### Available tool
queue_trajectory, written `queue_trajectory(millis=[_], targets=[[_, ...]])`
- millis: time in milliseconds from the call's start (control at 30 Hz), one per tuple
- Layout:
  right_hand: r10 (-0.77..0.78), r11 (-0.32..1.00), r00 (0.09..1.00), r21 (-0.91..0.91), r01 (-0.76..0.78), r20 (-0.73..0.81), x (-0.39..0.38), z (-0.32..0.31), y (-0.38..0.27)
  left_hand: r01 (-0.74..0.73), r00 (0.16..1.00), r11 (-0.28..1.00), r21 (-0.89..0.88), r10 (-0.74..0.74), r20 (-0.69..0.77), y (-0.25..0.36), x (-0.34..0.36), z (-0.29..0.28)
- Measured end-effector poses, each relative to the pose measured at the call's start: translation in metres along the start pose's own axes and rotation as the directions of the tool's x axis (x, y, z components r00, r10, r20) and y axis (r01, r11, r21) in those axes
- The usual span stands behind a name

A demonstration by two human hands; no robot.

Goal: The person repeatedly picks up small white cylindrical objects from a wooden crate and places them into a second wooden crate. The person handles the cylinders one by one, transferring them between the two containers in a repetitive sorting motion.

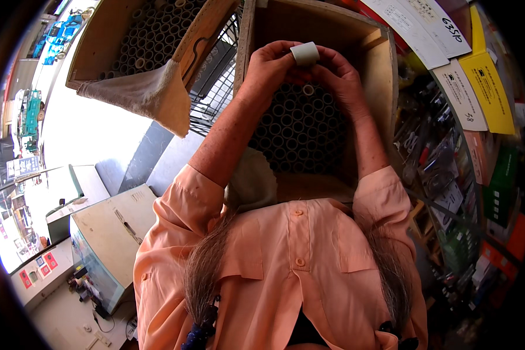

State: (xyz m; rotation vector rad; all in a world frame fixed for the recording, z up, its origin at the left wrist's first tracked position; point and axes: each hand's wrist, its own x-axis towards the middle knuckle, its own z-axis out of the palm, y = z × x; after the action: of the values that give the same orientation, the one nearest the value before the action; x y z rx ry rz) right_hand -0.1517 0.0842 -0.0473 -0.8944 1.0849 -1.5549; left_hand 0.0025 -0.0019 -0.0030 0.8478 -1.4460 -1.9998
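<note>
A short pale tube (305,53) is held up over the wooden box (388,76) in front of me. My left hand (272,60) pinches it from the left, thumb and fingers closed at its edge. From the other side my right hand (339,74) closes its fingers on it. Below them, rows of tubes (294,131) stand on end, packed tightly, their round dark openings facing up. One lighter tube end (308,90) stands out among them, just under my hands. My fingers partly hide the held tube's lower edge.
At the upper left, a second wooden box (84,61) holds similar tubes, with a grey cloth (151,96) over its edge. A wire rack (216,81) stands between the boxes. Yellow and white cartons (489,87) and cluttered goods lie right; a glass-sided cabinet (119,233) stands lower left.
</note>
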Motion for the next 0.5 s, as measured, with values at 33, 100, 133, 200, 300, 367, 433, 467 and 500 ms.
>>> queue_trajectory(millis=[33, 100, 133, 200, 300, 367, 433, 467, 500], targets=[[-0.012, 1.000, 1.000, -0.025, 0.011, -0.010, 0.001, -0.001, 0.002, 0.000, 1.000, 1.000, 0.009, 0.000, 0.003, 0.000, 0.000, 0.000], [0.007, 1.000, 0.998, -0.030, -0.009, -0.064, 0.004, -0.008, 0.005, -0.007, 0.999, 1.000, 0.022, 0.008, -0.035, -0.001, 0.000, 0.001], [0.015, 0.999, 0.996, -0.032, -0.018, -0.092, 0.005, -0.012, 0.007, -0.011, 0.999, 1.000, 0.029, 0.013, -0.053, -0.001, 0.000, 0.001], [-0.005, 0.933, 0.993, -0.358, -0.038, -0.116, 0.008, -0.025, 0.019, 0.004, 0.999, 0.999, 0.037, -0.002, -0.052, -0.002, 0.001, 0.000], [0.041, 0.580, 0.993, -0.807, -0.113, -0.109, 0.002, -0.029, 0.034, 0.008, 0.998, 0.998, 0.065, -0.004, -0.065, -0.003, 0.001, 0.000], [0.061, 0.320, 0.998, -0.946, -0.048, -0.030, -0.004, -0.030, 0.054, 0.007, 0.998, 0.997, 0.075, -0.002, -0.066, -0.002, 0.001, 0.001], [0.118, 0.263, 0.993, -0.964, -0.027, 0.004, -0.005, -0.033, 0.078, 0.013, 0.998, 0.998, 0.065, -0.009, -0.059, -0.003, 0.002, 0.000], [0.199, 0.213, 0.980, -0.976, -0.040, 0.003, -0.004, -0.038, 0.088, 0.013, 0.999, 0.998, 0.068, -0.010, -0.050, -0.003, 0.003, 0.001], [0.282, 0.166, 0.959, -0.985, -0.041, 0.007, -0.003, -0.034, 0.089, 0.014, 0.999, 0.997, 0.071, -0.011, -0.050, -0.003, 0.002, 0.000]])
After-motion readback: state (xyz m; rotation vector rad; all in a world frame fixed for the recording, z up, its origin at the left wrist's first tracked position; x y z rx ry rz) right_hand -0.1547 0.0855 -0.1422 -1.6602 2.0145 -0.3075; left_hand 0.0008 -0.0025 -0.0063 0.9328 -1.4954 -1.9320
